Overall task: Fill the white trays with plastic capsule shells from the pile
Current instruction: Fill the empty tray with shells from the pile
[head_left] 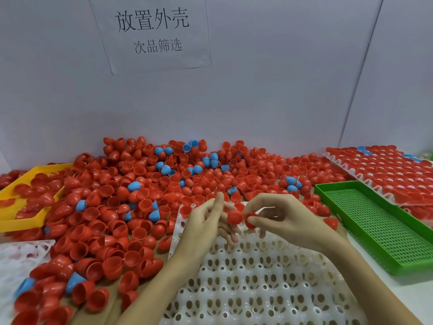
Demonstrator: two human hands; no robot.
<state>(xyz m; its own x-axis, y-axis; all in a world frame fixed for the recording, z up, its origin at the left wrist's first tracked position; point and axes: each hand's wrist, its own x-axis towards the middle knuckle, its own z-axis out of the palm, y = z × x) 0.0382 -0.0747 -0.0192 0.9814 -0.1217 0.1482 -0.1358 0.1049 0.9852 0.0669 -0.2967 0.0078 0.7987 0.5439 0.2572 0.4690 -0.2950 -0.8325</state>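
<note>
Head view, materials: the pile (pixel 145 198) is a heap of glossy red plastic capsule shells, domed and hollow, with a few blue ones mixed in; it spreads along the far edge of the surface and down its left side.
White tray (pixel 264 285): a moulded, translucent white grid of round sockets with holes, at the near edge under both forearms; its sockets look almost all unfilled.
Other trays: a second white tray (pixel 21 256) shows at the left edge; a yellow tray (pixel 16 186) holding red shells lies at the far left; a perforated green tray (pixel 379 228) lies to the right; a filled tray (pixel 386 170) of red shells sits at the far right corner.
Left hand (pixel 206 221): fingers fairly straight, tips touching a red shell (pixel 235 217) above the white tray's far edge.
Right hand (pixel 278 219): its grip is a pinch of thumb and fingers round another red shell (pixel 251 218), just beside the first.
Wall: a paper sign (pixel 152 31) with printed characters.
</note>
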